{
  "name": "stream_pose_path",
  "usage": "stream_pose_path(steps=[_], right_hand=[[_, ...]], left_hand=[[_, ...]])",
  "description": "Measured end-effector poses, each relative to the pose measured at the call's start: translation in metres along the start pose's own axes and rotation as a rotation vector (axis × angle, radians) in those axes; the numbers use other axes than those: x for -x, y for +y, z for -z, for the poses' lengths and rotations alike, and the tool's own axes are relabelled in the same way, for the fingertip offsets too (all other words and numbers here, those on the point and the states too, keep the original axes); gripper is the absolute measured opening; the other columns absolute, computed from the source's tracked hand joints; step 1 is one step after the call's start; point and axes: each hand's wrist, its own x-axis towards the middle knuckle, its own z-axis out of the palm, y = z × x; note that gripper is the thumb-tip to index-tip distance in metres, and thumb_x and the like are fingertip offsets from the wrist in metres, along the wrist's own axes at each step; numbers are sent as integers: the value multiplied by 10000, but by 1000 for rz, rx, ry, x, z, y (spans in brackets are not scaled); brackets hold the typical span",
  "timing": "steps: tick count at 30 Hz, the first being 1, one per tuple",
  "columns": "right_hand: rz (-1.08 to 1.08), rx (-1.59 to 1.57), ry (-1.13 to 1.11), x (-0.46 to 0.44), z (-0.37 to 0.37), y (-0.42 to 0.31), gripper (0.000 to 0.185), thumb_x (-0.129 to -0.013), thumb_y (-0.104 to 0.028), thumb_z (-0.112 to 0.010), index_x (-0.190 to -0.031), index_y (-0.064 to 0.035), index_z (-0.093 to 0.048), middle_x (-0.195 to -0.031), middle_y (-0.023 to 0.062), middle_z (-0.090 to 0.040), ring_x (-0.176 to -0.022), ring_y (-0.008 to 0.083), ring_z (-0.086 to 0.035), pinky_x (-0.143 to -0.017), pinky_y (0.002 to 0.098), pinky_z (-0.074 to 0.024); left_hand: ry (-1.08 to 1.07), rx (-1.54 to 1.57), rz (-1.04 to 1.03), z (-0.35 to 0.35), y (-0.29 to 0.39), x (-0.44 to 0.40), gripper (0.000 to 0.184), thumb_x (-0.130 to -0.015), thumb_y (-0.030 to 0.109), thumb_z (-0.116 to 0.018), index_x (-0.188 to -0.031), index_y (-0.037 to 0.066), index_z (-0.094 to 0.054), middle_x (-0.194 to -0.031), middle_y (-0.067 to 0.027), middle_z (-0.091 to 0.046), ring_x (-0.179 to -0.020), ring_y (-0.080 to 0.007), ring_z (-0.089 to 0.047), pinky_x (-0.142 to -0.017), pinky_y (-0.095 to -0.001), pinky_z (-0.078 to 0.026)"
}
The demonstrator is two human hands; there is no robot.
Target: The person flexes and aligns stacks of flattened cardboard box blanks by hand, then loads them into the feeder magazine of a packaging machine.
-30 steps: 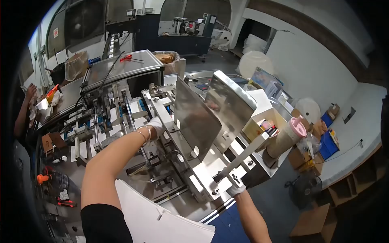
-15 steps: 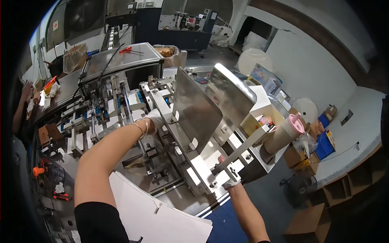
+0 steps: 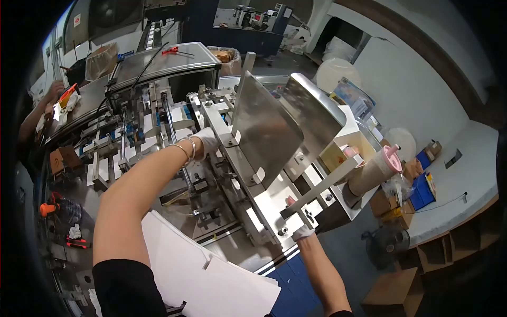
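A metal frame (image 3: 266, 203) carrying two upright sheet-metal plates (image 3: 269, 127) sits across the machine. My left hand (image 3: 207, 141), in a white glove with bracelets at the wrist, is closed on the frame's left side near the back; its fingertips are hidden. At the near right corner, my right hand (image 3: 302, 232) grips the frame from beneath. A fingertip shows beside the slanted flat bar (image 3: 325, 189), while the rest of that hand is mostly covered. A stack of white sheets (image 3: 206, 269) lies below, between my forearms.
Rods and clamps of the machine (image 3: 124, 137) spread out on the left. A pink-lidded tumbler (image 3: 372, 171) stands beside an open box (image 3: 343, 145) at the right. Another person's hand (image 3: 54, 91) is at far left. Cardboard boxes (image 3: 393, 290) and a fan (image 3: 385, 243) are on the floor.
The view has shifted slightly. The frame and its plates appear a little higher and further right, and an upright bar now shows behind them. The other person's hand has risen. Both my hands keep their hold.
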Motion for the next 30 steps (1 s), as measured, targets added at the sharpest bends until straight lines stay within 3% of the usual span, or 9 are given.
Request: stream_pose_path(steps=[5,11,16,22,25,26,28,29,30], right_hand=[[54,-149,170,7,-4,4,216,-905,-243,-526,-1004,-52,-543,-880,40,-577,-806,124,-559,-690,263,-492],[-167,313,283,-6,-17,-12,205,-825,-249,-630,-842,-50,-579,-713,34,-566,-592,134,-530,-564,272,-475],[-68,85,143,-3,-39,-14,144,-776,-157,-655,-759,-24,-602,-707,90,-616,-629,176,-597,-550,303,-498],[11,517,370,-12,0,-5,508,-822,-497,-577,-965,-10,-588,-823,93,-606,-704,175,-585,-644,307,-487],[-32,395,431,-9,-21,-7,557,-809,-576,-544,-971,-44,-574,-849,83,-589,-705,150,-564,-617,305,-477],[58,454,556,2,-39,-6,391,-839,-483,-568,-865,-94,-587,-773,51,-589,-642,124,-553,-561,286,-469],[17,351,86,8,-8,-15,289,-850,-336,-602,-936,-62,-573,-841,54,-592,-728,114,-569,-636,252,-476],[-4,295,-147,10,7,-17,252,-855,-263,-620,-971,-46,-567,-874,56,-594,-771,109,-577,-674,235,-479],[29,305,-16,13,-3,-15,198,-857,-248,-618,-912,-66,-564,-821,35,-580,-722,96,-561,-625,228,-465]], left_hand=[[5,649,362,22,58,20,287,-811,347,-538,-952,104,-598,-849,-58,-596,-778,-138,-550,-717,-289,-433],[60,621,420,26,89,24,289,-798,304,-550,-961,71,-602,-848,-78,-598,-763,-154,-559,-699,-275,-449],[94,542,353,18,68,18,284,-791,294,-553,-952,66,-606,-846,-89,-599,-767,-165,-567,-698,-278,-453],[96,462,269,3,41,1,278,-783,281,-557,-942,60,-609,-844,-103,-601,-773,-178,-577,-696,-282,-458],[111,416,223,0,29,-6,274,-778,275,-559,-937,57,-611,-843,-110,-602,-775,-184,-582,-696,-284,-460],[116,399,209,0,23,-6,273,-777,273,-560,-935,56,-612,-842,-112,-602,-776,-186,-584,-695,-284,-461],[123,367,181,-3,12,-10,271,-774,269,-561,-932,54,-613,-842,-117,-603,-778,-191,-587,-695,-286,-462],[112,86,59,-6,-3,-14,256,-770,259,-563,-918,57,-620,-847,-125,-610,-793,-205,-598,-701,-288,-469],[101,-195,-64,-9,-28,-20,242,-766,249,-565,-904,61,-626,-852,-133,-618,-808,-220,-609,-707,-291,-475]])
